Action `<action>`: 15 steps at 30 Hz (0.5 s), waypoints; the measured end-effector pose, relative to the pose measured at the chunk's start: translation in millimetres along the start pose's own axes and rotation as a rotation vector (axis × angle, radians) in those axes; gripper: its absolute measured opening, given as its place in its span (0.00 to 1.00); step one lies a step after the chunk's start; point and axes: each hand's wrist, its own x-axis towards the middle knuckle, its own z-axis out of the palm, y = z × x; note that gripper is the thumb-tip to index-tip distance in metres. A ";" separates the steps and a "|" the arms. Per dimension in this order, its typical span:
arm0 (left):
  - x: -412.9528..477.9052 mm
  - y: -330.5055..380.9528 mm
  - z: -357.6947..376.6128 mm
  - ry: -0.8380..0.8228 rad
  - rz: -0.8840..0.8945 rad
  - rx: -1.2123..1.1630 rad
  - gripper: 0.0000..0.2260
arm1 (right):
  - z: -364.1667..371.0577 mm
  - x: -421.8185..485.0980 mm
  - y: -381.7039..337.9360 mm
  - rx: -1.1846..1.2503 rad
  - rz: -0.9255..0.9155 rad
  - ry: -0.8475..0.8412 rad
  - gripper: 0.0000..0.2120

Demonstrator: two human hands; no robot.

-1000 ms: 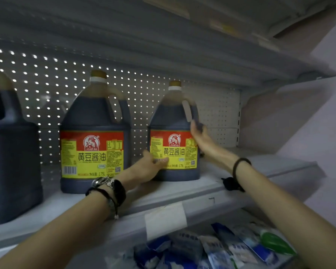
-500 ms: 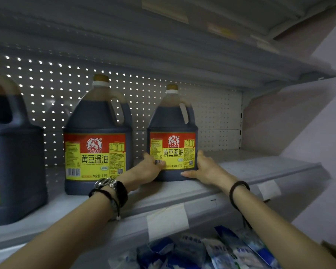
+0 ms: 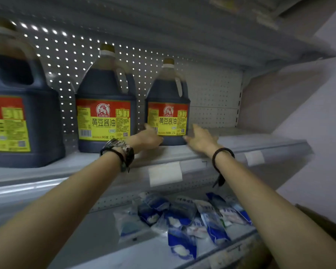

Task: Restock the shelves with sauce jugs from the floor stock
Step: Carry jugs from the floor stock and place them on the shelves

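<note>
Brought right hand point(image 3: 200, 138) down from the handle of the right sauce jug point(image 3: 168, 92) to its lower right corner since 1 s ago; kept left hand point(image 3: 149, 139) at the lower left corner throughout. Now flanking that jug at its base on both sides. Right fingers point(image 3: 188, 137) stretched fairly straight, tips touching the dark plastic below the label point(image 3: 168, 119), thumb raised, nothing grasped. Left fingers loosely bent against the jug's front lower edge, thumb up along the label's left side: resting there, not clasping.

Standing upright on the upper shelf point(image 3: 260, 144), that jug, rightmost of 3 alike, with the middle jug point(image 3: 105, 105) just beside it on the left and the left jug point(image 3: 17, 113) nearer and cut off by the frame edge. Perforated back panel point(image 3: 211, 90) behind. Blank price tag point(image 3: 165, 173) on the shelf's near edge. Watch point(image 3: 116, 145) on left wrist, dark band point(image 3: 222, 155) on right wrist. Blue-and-white pouches point(image 3: 182, 220) heaped on the lower shelf point(image 3: 97, 239).
</note>
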 end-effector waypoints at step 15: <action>-201.1 -59.1 -16.4 0.331 0.398 0.340 0.25 | 21.2 -235.4 -50.0 0.129 -0.074 0.181 0.15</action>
